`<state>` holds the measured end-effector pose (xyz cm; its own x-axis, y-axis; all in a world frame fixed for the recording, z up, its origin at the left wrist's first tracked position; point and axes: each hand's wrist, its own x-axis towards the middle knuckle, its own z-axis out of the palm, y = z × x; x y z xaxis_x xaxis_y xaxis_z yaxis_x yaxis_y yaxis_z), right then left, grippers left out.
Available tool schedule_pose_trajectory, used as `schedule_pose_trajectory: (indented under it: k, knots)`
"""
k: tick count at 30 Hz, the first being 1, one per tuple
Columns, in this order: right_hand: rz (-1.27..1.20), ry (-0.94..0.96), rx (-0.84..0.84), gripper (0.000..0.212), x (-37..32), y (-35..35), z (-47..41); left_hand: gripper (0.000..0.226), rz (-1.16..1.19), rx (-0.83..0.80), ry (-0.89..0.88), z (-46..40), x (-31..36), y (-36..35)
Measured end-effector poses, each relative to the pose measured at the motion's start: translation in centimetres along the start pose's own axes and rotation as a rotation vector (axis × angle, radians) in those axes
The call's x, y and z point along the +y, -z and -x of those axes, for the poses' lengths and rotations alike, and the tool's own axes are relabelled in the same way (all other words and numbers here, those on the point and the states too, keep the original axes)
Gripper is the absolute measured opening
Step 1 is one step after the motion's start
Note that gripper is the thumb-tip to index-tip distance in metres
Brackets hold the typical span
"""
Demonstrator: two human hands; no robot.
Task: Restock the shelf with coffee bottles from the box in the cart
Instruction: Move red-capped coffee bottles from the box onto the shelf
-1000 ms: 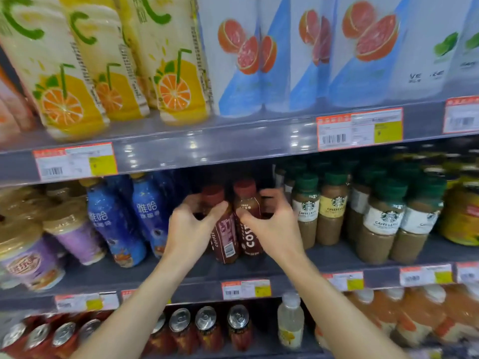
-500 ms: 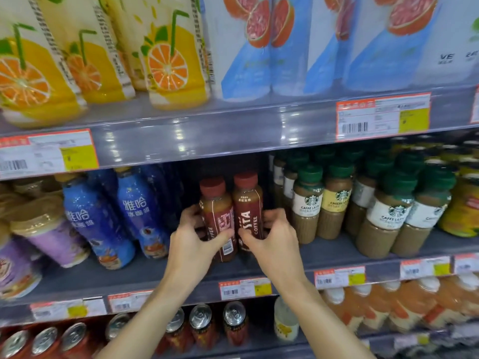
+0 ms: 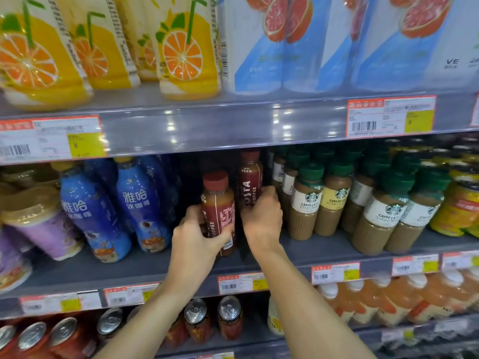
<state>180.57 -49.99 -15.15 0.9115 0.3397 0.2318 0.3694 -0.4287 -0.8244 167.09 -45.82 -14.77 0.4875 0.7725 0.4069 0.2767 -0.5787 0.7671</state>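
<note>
Red-capped and maroon-labelled, two coffee bottles are held on the middle shelf [image 3: 324,251], one by each hand. The front coffee bottle [image 3: 218,211] is gripped low on its body by the left hand [image 3: 193,244], with the thumb laid across the label and the fingers curled round its far side. The rear coffee bottle [image 3: 249,177], standing a little deeper and just to the right, is clasped near its base by the right hand [image 3: 261,218], whose fingers are wrapped round its right side. Both bottles are seen upright, close beside each other; whether they touch cannot be told. The two hands are kept near one another, separated only by the bottles.

Just right of the right hand, green-capped latte bottles [image 3: 308,200] are ranged in rows. Left of the left hand, blue bottles [image 3: 141,203] are leaned together, and further left purple cups [image 3: 44,226] are set. Below the wrists, price tags [image 3: 239,283] are fixed along the shelf edge, and red cans [image 3: 229,317] are stored on the level beneath. Above the hands, orange juice cartons [image 3: 185,47] and grapefruit cartons [image 3: 261,42] are lined up on the upper shelf.
</note>
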Motion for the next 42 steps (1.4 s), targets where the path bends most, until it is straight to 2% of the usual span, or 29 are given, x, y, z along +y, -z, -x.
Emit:
schedule_pose_trajectory:
  k: [7, 14, 22, 26, 30, 34, 37, 42]
  knots:
    - [-0.002, 0.012, 0.151, 0.040, 0.2, -1.0, -0.7, 0.049, 0.021, 0.007, -0.002, 0.1, -0.6, -0.2]
    - [0.017, -0.021, 0.164, 0.041, 0.6, -1.8, -1.7, 0.039, 0.029, -0.004, -0.025, 0.3, -0.4, -0.2]
    - [-0.015, -0.100, 0.159, 0.047, -0.8, -2.7, -1.8, 0.041, -0.002, -0.005, -0.028, -0.1, -0.8, 0.0]
    - [-0.073, -0.174, 0.174, 0.040, 0.1, -2.9, -0.6, 0.044, -0.033, 0.021, -0.028, 0.0, -0.8, -0.2]
    - [-0.015, -0.140, 0.011, 0.044, 1.4, -1.8, 0.7, 0.048, -0.065, 0.042, -0.051, -0.4, -1.1, -0.7]
    - [0.288, 0.084, -0.233, 0.048, 2.6, 0.6, 2.1, 0.053, -0.071, 0.038, -0.085, -1.2, -1.5, -1.0]
    - [0.413, 0.183, -0.362, 0.062, 3.9, 2.6, 3.4, 0.050, -0.074, 0.026, -0.084, -1.9, -1.7, -1.4]
    - [0.617, 0.379, -0.442, 0.094, 4.8, 4.8, 4.5, 0.048, -0.018, -0.011, 0.016, -3.9, -1.4, -2.2]
